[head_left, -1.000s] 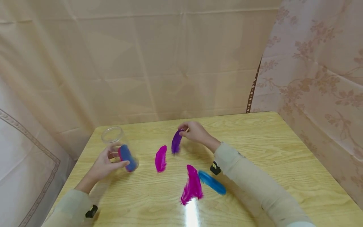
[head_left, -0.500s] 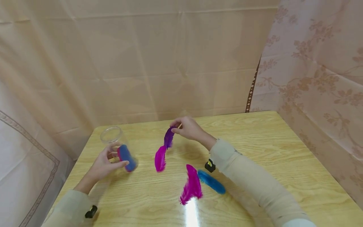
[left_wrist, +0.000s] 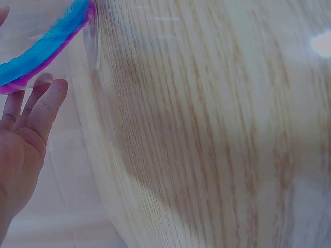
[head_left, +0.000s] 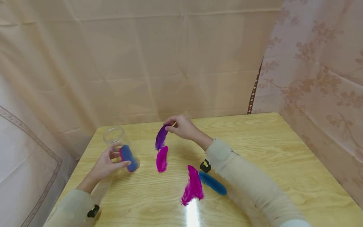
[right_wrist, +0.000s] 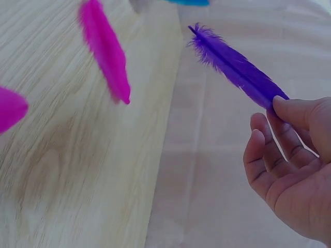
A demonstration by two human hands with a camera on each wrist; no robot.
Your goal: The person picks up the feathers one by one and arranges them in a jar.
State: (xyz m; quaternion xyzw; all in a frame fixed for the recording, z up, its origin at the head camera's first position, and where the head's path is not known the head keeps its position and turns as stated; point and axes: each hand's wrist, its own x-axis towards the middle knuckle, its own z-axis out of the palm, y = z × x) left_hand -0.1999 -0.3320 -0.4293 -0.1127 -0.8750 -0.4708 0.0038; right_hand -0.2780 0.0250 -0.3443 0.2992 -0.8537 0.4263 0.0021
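Observation:
My left hand [head_left: 103,164] grips a clear jar [head_left: 122,139] on the left part of the table. A blue feather [left_wrist: 44,49] edged by a magenta one shows through its wall. In my right hand [head_left: 182,127], thumb and forefinger pinch the tip of a purple feather [right_wrist: 238,70], which hangs down toward the left. In the head view its lower end sits just above a magenta feather [head_left: 162,159] lying on the table. The other fingers of this hand are loosely bent in the right wrist view.
Nearer the front of the wooden table [head_left: 269,151] lie more magenta feathers [head_left: 193,186], with a blue feather [head_left: 213,183] beside them. A beige curtain [head_left: 170,63] hangs behind the table, and a floral one [head_left: 320,78] on the right.
My right hand has moved left and slightly back with the purple feather, past the upper end of the lone magenta feather. My left hand and the jar have stayed in place.

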